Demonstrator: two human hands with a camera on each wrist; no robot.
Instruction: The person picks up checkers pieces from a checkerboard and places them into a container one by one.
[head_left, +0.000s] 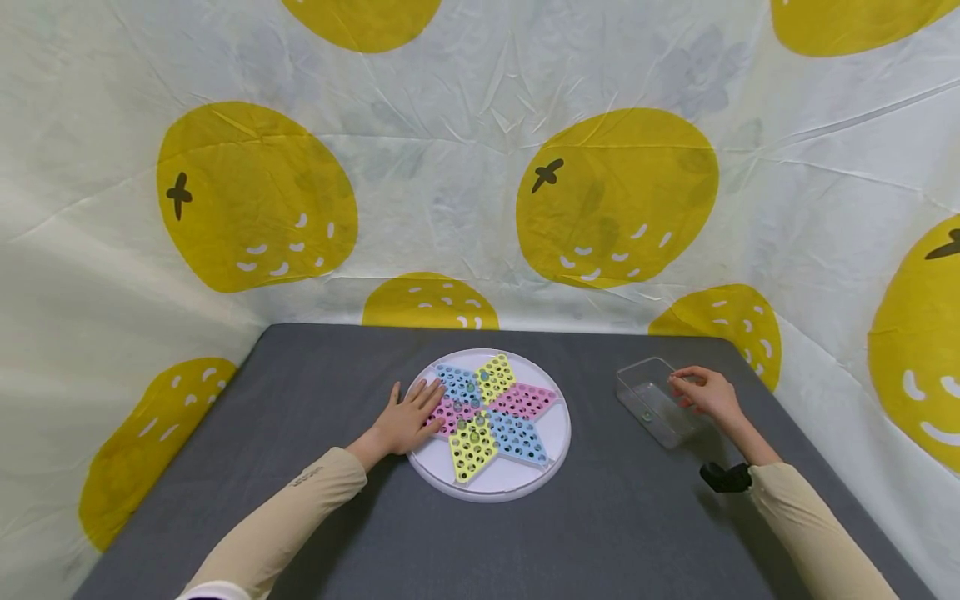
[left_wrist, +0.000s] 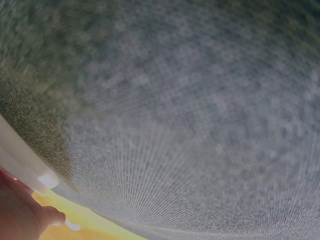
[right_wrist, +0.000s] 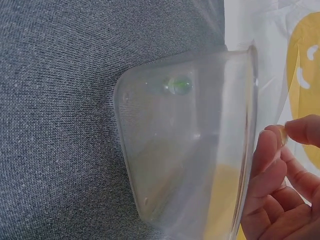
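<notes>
A round white Chinese checkers board (head_left: 435,463) has a star of pink, blue and yellow sections with holes. Several glass marbles (head_left: 474,436) sit in holes on its left half. My left hand (head_left: 408,419) rests with spread fingers on the board's left side; its fingertips overlap the pink and blue sections. My right hand (head_left: 707,392) is over the right rim of a clear plastic box (head_left: 637,402). Thumb and index finger pinch a small glassy marble (right_wrist: 282,135), mostly covered by the fingertips. Inside the box lies a marble with green in it (right_wrist: 182,85).
A dark grey cloth (head_left: 337,517) covers the table. Behind and beside it hangs a pale curtain (head_left: 435,167) with big yellow fruit prints. A black strap piece (head_left: 724,477) hangs at the right wrist.
</notes>
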